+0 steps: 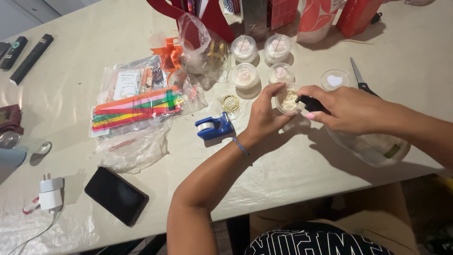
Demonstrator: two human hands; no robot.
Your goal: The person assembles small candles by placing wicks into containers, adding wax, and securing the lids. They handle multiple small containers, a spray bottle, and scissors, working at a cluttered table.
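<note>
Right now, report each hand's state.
Left hand: closed on the small clear jar.
Right hand: closed on a black tool at the jar's mouth.

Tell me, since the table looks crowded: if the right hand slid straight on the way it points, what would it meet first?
The right hand points leftward, holding a small black tool. It would first meet the open jar that the left hand steadies; the tool's tip already seems to be at the jar, though depth is unclear.
</note>
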